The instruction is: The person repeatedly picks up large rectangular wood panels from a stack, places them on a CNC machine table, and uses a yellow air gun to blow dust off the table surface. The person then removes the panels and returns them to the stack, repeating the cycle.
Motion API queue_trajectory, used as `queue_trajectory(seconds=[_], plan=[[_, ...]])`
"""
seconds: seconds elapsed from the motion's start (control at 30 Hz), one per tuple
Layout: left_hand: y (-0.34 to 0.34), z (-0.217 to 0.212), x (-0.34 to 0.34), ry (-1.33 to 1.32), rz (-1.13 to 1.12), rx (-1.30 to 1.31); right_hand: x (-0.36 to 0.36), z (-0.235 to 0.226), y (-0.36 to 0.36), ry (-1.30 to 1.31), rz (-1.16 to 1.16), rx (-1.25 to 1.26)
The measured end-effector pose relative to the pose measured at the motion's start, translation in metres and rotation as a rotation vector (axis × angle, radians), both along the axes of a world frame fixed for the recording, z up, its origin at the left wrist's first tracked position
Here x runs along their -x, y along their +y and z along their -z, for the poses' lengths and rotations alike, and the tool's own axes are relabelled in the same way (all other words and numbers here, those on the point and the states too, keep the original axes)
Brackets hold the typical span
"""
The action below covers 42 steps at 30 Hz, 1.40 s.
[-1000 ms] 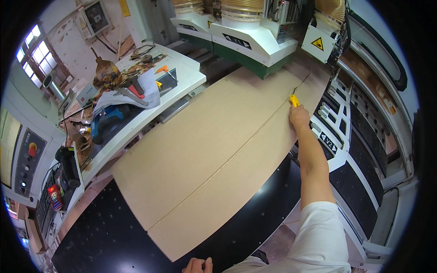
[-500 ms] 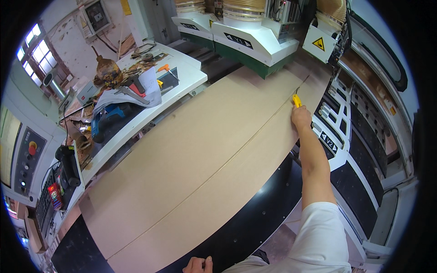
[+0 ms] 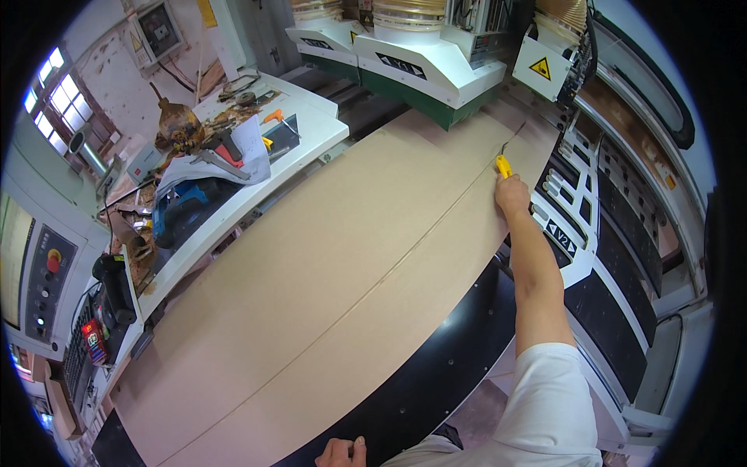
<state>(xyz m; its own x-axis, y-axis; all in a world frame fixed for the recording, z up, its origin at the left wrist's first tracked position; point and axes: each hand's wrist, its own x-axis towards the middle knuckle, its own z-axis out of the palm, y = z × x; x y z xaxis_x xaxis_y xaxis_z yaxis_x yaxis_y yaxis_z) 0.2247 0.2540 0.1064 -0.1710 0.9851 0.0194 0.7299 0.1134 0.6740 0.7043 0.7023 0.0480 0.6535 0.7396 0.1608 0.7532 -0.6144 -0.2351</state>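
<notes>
Fibreboard sheet (image 3: 327, 288) lying flat across machine bed (image 3: 436, 381), seam running lengthwise. Right hand (image 3: 512, 196) closed around yellow knife (image 3: 503, 165), working at seam near far edge. Left hand (image 3: 342, 451) resting at near edge, grip not discernible. Judgement: keep blade tracking seam, apply steady light pressure.

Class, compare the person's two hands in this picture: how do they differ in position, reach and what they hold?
The right hand is stretched far out over the brown board, while the left hand stays close to the body at the board's near edge.
The right hand grips a yellow-handled tool whose tip meets the long line in the board; the left hand holds nothing visible.
The right arm shows in full; the left hand is cut off by the picture's edge.
Both are bare.
</notes>
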Motion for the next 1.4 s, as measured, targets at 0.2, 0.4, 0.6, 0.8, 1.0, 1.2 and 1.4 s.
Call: queue_trajectory(seconds=[0.2,0.4,0.6,0.8,1.0,1.2,1.4], plan=[[-0.005,0.003,0.004,0.015,-0.002,0.005,0.012,-0.005,-0.004,0.02,0.014,0.003],[-0.009,0.003,0.007,-0.022,-0.013,0.023,0.02,-0.002,-0.02,-0.047,-0.024,-0.012],[-0.009,0.017,0.026,0.023,-0.04,-0.033,0.033,-0.017,-0.072,0.038,0.004,-0.127],[0.005,0.034,0.066,0.077,-0.203,-0.076,0.015,-0.022,-0.176,0.352,0.084,-0.394],[0.036,0.035,0.101,0.183,-0.185,-0.108,0.012,0.017,-0.333,0.857,0.191,-0.602],[0.074,0.031,0.1,0.401,-0.049,-0.021,0.105,0.116,-0.434,1.111,0.103,-0.771],[0.068,0.054,0.137,0.593,-0.244,0.119,0.183,0.24,-0.47,1.033,-0.195,-0.195]])
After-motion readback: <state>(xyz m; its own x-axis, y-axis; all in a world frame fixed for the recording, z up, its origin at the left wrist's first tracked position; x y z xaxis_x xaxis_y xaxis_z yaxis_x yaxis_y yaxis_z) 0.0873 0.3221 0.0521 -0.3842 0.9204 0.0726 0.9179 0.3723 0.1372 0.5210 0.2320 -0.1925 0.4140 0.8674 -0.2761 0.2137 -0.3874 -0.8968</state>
